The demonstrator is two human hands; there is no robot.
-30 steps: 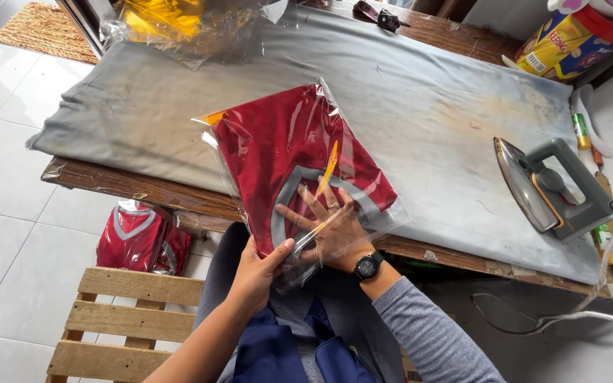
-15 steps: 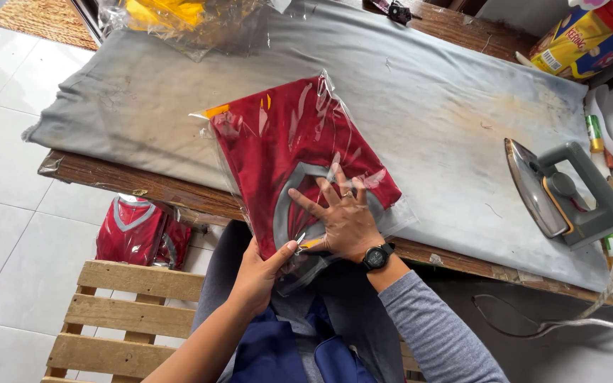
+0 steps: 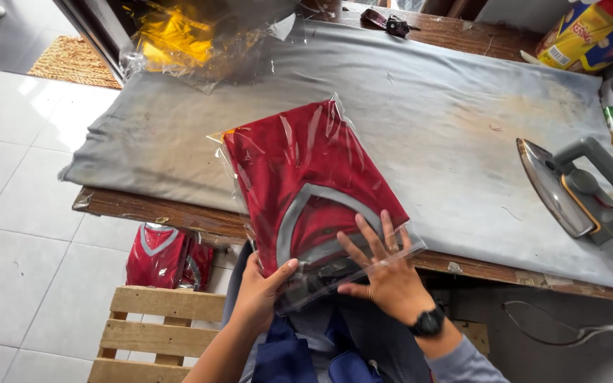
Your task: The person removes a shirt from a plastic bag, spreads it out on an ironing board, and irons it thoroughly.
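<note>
A folded red shirt with a grey collar, sealed in a clear plastic bag (image 3: 306,177), lies at the near edge of the grey padded ironing table (image 3: 434,120). My left hand (image 3: 260,291) grips the bag's near-left corner, thumb on top. With its fingers spread, my right hand (image 3: 381,269) presses flat on the bag's open flap at the near edge. A black watch is on that wrist.
A grey iron (image 3: 583,191) stands on its side at the table's right. A heap of yellow items in plastic (image 3: 179,39) sits at the far left. Another bagged red shirt (image 3: 164,257) lies on the floor beside a wooden pallet (image 3: 157,330). Colourful packets (image 3: 590,32) at far right.
The thin yellow strip held over the bag a second ago is gone. My right hand has flattened onto the flap, and the bag sits slightly more to the right.
</note>
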